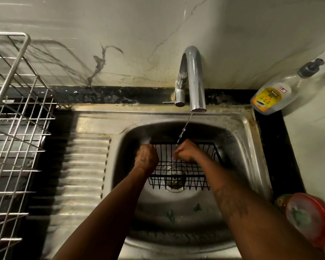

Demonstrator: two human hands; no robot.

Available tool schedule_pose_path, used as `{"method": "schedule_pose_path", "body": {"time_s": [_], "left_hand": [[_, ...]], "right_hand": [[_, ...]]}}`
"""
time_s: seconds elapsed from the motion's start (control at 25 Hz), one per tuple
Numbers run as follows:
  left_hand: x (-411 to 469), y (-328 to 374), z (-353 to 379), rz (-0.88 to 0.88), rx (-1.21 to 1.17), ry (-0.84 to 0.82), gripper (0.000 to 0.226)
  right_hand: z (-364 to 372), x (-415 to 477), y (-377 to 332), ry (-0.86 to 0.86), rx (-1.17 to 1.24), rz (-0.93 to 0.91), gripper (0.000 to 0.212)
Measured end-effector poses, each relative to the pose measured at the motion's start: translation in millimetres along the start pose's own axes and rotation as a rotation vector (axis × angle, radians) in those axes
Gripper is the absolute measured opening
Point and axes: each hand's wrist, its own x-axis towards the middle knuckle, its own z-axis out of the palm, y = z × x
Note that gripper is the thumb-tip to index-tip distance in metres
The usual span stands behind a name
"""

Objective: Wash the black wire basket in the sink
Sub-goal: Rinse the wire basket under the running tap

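Two hands in sink point(248, 139), left hand point(146, 158) gripping black wire basket point(178, 171)

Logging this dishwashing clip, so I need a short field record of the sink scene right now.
basket: black wire basket in the sink, over the drain
left hand: gripping the basket's left rim
right hand: closed at the back rim, under the stream
tap: running thinly
left of sink: metal dish rack
right corner: soap bottle

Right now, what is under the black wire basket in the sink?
Through the black wire basket the round metal drain of the steel sink shows. Both forearms cover the basket's side edges, so what is beneath those cannot be seen.
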Motion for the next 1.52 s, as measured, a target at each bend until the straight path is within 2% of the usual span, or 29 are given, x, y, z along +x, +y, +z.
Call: {"method": "schedule_pose_path", "body": {"time_s": [0.08, 0.16, 0.24, 0.44, 0.52, 0.64, 0.68, 0.8, 0.92, 1.04, 1.16, 1.24, 1.4, 1.52], "left_hand": [[-1.8, 2.7, 1.3, 0.005, 0.012, 0.011, 0.019], [-3.5, 4.6, 1.9, 0.019, 0.026, 0.016, 0.02], [-2.4, 3.1, 2.7, 0.035, 0.022, 0.016, 0.02], [-5.8, 5.0, 0.5, 0.065, 0.053, -0.002, 0.019], [-2.8, 4.8, -0.4, 0.095, 0.055, -0.013, 0.018], [-0.8, 2.0, 1.8, 0.118, 0.066, -0.019, 0.02], [-1.1, 2.4, 1.4, 0.099, 0.067, -0.013, 0.02], [2.3, 2.6, 4.3, 0.046, 0.037, 0.014, 0.018], [1.9, 5.3, 3.3, 0.051, 0.037, 0.033, 0.017], [0.1, 6.0, 6.7, 0.052, 0.042, 0.015, 0.017], [-0.3, 6.9, 4.6, 0.08, 0.071, 0.0, 0.019], [-2.8, 4.9, 5.4, 0.114, 0.107, -0.016, 0.023], [-2.1, 1.1, 7.9, 0.073, 0.093, -0.004, 0.019], [-4.4, 2.0, 9.1, 0.038, 0.059, -0.021, 0.016]], "right_hand": [[-16.1, -7.4, 23.9, 0.062, -0.067, 0.142, 0.018], [-22.5, -8.3, 32.5, 0.133, -0.256, 0.196, 0.032], [-17.3, -6.8, 20.7, 0.145, -0.315, 0.134, 0.037], [29.7, 10.7, -49.9, 0.114, -0.217, -0.077, 0.023], [36.1, 16.6, -67.0, 0.057, -0.194, -0.164, 0.017], [23.7, 12.4, -50.0, -0.084, -0.167, -0.286, 0.016], [12.9, 6.7, -33.4, -0.113, -0.135, -0.267, 0.02], [-18.7, -9.8, 26.3, -0.104, -0.047, -0.044, 0.026], [-27.5, -6.8, 39.8, 0.051, -0.204, 0.082, 0.026], [-2.3, -7.2, 0.7, 0.155, -0.362, 0.045, 0.028], [32.6, 6.7, -47.3, 0.068, -0.259, -0.137, 0.012], [36.1, 10.5, -64.6, 0.007, -0.142, -0.201, 0.012], [9.0, -4.8, -22.2, -0.121, -0.048, -0.206, 0.02], [-15.5, -4.4, 26.4, -0.102, -0.093, -0.074, 0.017]]}}
